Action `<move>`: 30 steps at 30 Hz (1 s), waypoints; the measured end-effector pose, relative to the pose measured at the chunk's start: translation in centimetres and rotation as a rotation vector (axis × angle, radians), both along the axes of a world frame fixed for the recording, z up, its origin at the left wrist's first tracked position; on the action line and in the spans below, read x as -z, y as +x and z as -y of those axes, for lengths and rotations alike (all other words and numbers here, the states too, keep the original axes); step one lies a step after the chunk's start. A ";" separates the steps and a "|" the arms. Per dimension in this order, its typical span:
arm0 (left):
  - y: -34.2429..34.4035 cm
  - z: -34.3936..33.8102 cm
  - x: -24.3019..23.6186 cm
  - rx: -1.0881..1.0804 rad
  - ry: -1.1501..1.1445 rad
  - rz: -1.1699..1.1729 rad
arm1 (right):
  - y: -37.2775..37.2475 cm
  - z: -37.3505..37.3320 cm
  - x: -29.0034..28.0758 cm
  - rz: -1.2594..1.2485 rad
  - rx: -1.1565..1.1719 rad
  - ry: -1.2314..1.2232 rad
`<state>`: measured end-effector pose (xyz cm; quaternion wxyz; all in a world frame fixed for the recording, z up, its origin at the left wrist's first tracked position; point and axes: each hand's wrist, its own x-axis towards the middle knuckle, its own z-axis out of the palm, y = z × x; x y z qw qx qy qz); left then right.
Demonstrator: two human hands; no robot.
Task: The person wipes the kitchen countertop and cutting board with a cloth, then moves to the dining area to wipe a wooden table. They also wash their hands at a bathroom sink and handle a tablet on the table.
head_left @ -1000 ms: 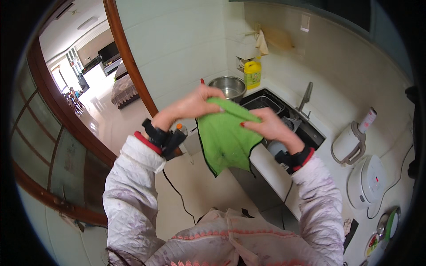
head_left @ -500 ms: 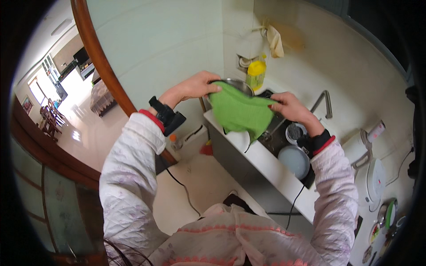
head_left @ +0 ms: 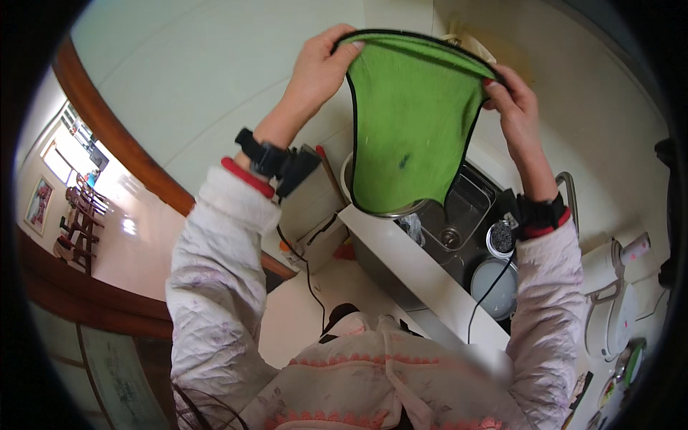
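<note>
A green cleaning cloth [head_left: 416, 122] with black edging hangs spread in front of me. Its upper left corner is pinched in my left hand [head_left: 320, 68], thumb on the near face. My right hand [head_left: 514, 107] grips the upper right corner. Between the hands the top edge bows upward, and a small dark spot marks the lower middle. Behind the cloth, a round vessel [head_left: 347, 179] is mostly hidden. The cloth's lower edge hangs over the near end of the white counter [head_left: 401, 258] and the dark sink [head_left: 469, 204].
In the sink are a small container with a dark scrubber [head_left: 500, 238] and a pale round lid or bowl [head_left: 493, 287]. A metal faucet [head_left: 568, 192] rises at the right. Black cables [head_left: 309, 279] hang from my wrists. A wooden door frame [head_left: 122, 132] stands at the left.
Both hands have risen and moved apart, still holding the cloth. The cloth, bunched and tilted before, is now stretched upright and wider. The view has shifted slightly.
</note>
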<state>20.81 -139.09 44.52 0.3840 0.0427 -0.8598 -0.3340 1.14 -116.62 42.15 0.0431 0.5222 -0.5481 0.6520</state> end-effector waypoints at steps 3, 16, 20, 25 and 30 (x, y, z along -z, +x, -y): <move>-0.9 1.1 2.9 0.053 -0.335 0.091 | 0.7 1.2 1.3 -0.763 -0.048 0.168; -8.4 5.5 2.1 0.636 0.270 0.328 | 2.3 9.4 -0.5 0.225 -0.196 0.621; -9.3 7.9 4.0 0.848 0.451 0.415 | 1.1 11.2 -2.0 0.436 -0.081 0.400; -13.9 13.5 2.9 0.721 0.483 0.429 | -2.4 13.3 -5.4 0.545 -0.092 0.110; -21.9 18.8 -2.1 0.492 0.399 0.220 | -9.0 14.4 -6.3 0.533 0.128 0.060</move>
